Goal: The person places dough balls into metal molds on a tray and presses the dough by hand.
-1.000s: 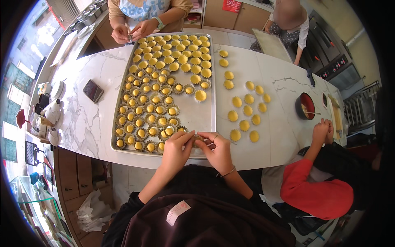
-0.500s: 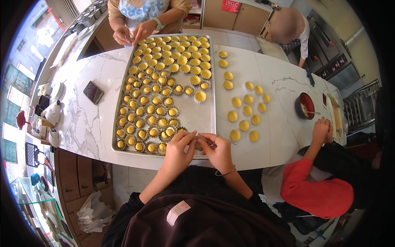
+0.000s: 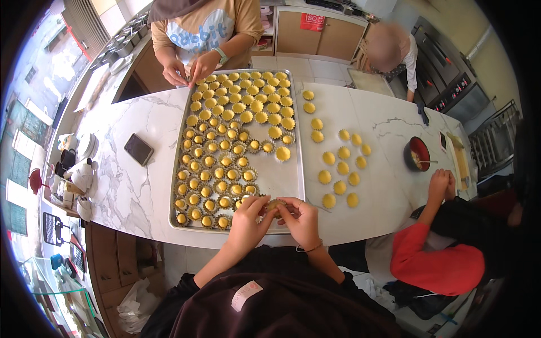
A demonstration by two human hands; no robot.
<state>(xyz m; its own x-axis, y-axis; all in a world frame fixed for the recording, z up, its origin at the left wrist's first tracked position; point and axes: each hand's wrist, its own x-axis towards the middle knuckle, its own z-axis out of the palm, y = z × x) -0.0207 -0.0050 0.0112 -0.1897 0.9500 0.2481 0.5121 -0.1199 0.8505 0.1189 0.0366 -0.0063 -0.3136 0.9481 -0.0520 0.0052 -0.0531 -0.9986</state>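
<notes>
Above the near edge of a large metal baking tray (image 3: 280, 179), both my hands hold one small fluted tart mould (image 3: 274, 207). My left hand (image 3: 251, 218) grips its left side with bent fingers. From the right, my right hand (image 3: 301, 218) pinches it, the thumb at the rim. What lies inside the mould is mostly hidden by my fingers. Just beyond my left hand stand rows of fluted moulds, each with a yellow dough ball (image 3: 219, 186). Yellow tart shells (image 3: 246, 116) fill the far part of the tray. One lone tart shell (image 3: 283, 153) lies right of the ball rows.
More loose tart shells (image 3: 339, 187) lie on the marble table (image 3: 383, 208) to the right. A phone (image 3: 138, 149) rests at left, a dark bowl with a spoon (image 3: 416, 153) at far right. Across the table a person's hands (image 3: 189, 73) work; a red-sleeved person (image 3: 434, 253) sits at right.
The whole scene sits lower and slightly further right in the picture, as my head view has shifted. Both hands stay on the mould, with small finger movements.
</notes>
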